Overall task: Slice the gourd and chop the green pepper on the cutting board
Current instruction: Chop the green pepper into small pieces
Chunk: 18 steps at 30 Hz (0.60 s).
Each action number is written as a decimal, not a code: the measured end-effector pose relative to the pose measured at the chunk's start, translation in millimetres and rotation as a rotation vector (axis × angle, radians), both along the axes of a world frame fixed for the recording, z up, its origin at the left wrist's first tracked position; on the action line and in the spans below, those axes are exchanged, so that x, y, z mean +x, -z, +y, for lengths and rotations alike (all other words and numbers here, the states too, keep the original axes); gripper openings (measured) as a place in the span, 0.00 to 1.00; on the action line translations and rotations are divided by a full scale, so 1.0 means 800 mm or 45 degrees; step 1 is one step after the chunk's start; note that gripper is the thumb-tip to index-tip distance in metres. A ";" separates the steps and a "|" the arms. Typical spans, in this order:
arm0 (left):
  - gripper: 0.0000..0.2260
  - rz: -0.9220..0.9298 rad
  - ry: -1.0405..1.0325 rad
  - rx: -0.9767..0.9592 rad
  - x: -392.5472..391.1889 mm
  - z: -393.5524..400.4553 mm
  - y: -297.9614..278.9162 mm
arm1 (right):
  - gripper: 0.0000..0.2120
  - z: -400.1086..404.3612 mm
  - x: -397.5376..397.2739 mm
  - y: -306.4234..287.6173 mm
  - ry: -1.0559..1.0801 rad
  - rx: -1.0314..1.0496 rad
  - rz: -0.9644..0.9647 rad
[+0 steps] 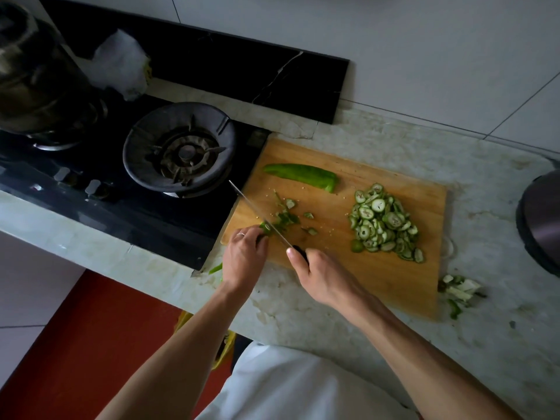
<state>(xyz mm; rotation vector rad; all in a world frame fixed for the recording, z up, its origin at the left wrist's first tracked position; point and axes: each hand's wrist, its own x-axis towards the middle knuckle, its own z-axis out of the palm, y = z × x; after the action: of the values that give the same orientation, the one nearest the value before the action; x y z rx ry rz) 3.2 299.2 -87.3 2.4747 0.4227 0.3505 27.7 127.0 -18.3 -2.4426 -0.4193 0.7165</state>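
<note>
On the cutting board [391, 268], gourd slices [384, 223] lie heaped beside pepper pieces [286, 218].

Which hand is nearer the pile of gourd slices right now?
Right. The right hand grips the knife just left of the gourd slices; the left hand holds pepper at the board's far left edge.

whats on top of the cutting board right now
On the cutting board: a pile of gourd slices, a green pepper half, chopped pepper bits and the knife. The left hand covers most of the pepper piece being cut.
</note>
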 end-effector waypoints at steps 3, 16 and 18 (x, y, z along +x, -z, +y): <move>0.05 -0.044 0.029 0.018 -0.002 -0.001 -0.002 | 0.24 0.004 -0.002 0.001 -0.044 -0.026 -0.012; 0.04 -0.049 -0.047 0.014 -0.004 -0.005 0.008 | 0.25 0.029 0.003 0.013 0.024 -0.041 -0.058; 0.05 -0.030 -0.030 0.073 -0.007 -0.007 0.009 | 0.25 0.021 0.003 0.015 0.059 -0.009 -0.045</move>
<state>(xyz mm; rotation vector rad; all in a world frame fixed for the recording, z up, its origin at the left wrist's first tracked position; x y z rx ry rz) -2.2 293.4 -94.8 2.5204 0.4383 0.4070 30.2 144.1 -30.5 -2.4662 -0.3736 0.6572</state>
